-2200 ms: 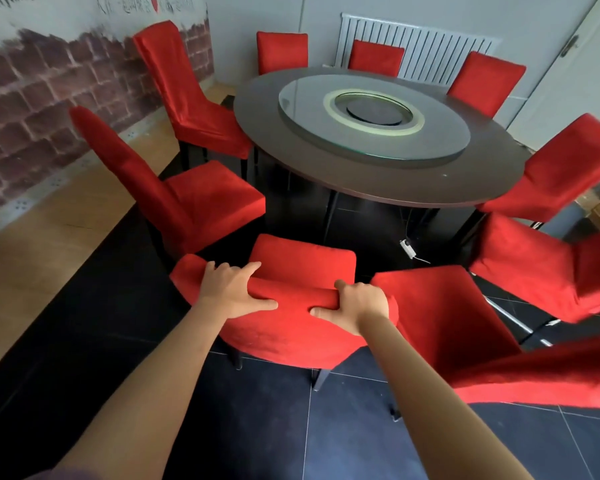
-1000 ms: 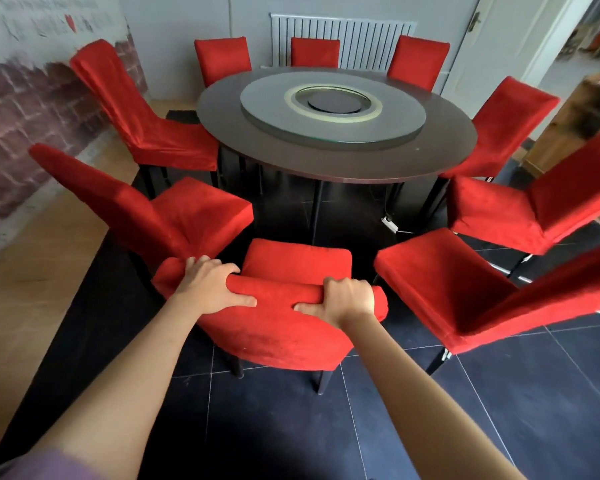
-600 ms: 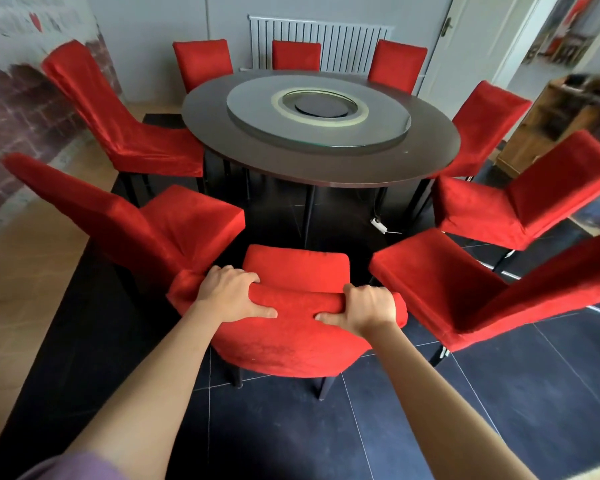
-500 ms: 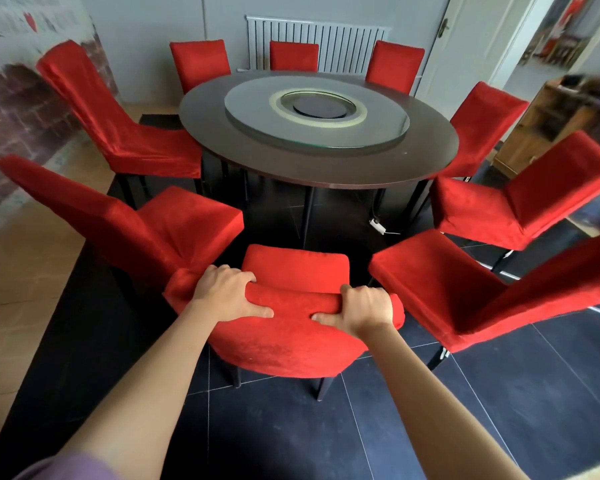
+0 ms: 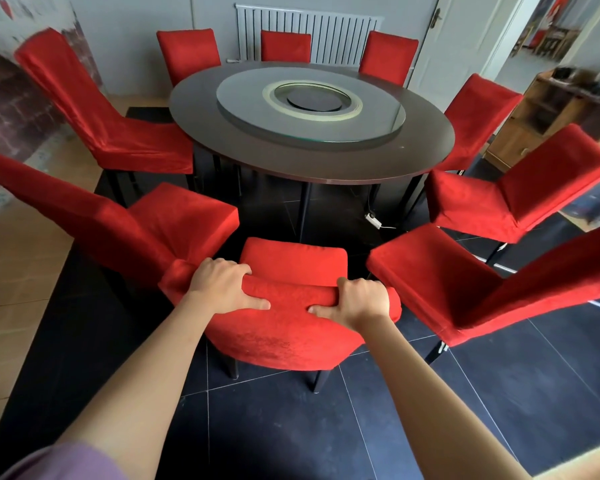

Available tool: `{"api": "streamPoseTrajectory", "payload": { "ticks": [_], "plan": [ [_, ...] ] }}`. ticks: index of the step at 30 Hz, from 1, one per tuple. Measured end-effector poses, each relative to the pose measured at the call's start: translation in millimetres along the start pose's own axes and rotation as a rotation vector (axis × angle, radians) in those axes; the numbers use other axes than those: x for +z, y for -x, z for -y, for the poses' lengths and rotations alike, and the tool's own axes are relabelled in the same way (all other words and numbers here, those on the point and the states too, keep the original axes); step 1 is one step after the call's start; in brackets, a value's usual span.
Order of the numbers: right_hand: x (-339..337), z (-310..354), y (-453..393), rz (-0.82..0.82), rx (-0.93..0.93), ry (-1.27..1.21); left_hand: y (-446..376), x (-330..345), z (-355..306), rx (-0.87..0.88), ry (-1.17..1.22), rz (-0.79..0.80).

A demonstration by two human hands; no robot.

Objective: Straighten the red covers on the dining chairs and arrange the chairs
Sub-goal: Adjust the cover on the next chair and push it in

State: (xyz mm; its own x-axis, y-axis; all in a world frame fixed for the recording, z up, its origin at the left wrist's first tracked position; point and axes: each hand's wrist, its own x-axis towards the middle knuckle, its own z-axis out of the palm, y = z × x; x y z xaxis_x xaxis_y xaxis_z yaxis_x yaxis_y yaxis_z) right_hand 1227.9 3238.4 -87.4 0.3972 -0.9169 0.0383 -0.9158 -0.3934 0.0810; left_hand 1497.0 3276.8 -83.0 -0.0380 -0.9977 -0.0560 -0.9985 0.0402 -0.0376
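A dining chair with a red cover (image 5: 284, 334) stands right in front of me, its back toward me and its seat facing the round dark table (image 5: 326, 161). My left hand (image 5: 224, 287) grips the top of its backrest at the left, fingers over the front and thumb on the back. My right hand (image 5: 355, 299) grips the same top edge at the right. Several more red-covered chairs ring the table, among them one close on the left (image 5: 125, 230) and one close on the right (image 5: 465, 292).
A glass turntable (image 5: 309, 102) lies on the table. A white radiator (image 5: 336, 32) hangs on the back wall, with a door (image 5: 465, 39) to its right. A wooden cabinet (image 5: 548, 109) stands at the far right. A power strip (image 5: 373, 220) lies under the table.
Both hands have kept their grip on the backrest top. The view has swung right and the chair now sits a little nearer the table, between its two neighbours.
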Motion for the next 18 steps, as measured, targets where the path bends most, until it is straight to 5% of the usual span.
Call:
{"api": "streamPoseTrajectory", "payload": {
  "ticks": [18],
  "plan": [
    [-3.0, 5.2, 2.4, 0.053, 0.011, -0.014, 15.0, -2.5, -3.4, -0.102, 0.015, 0.045]
  ]
}}
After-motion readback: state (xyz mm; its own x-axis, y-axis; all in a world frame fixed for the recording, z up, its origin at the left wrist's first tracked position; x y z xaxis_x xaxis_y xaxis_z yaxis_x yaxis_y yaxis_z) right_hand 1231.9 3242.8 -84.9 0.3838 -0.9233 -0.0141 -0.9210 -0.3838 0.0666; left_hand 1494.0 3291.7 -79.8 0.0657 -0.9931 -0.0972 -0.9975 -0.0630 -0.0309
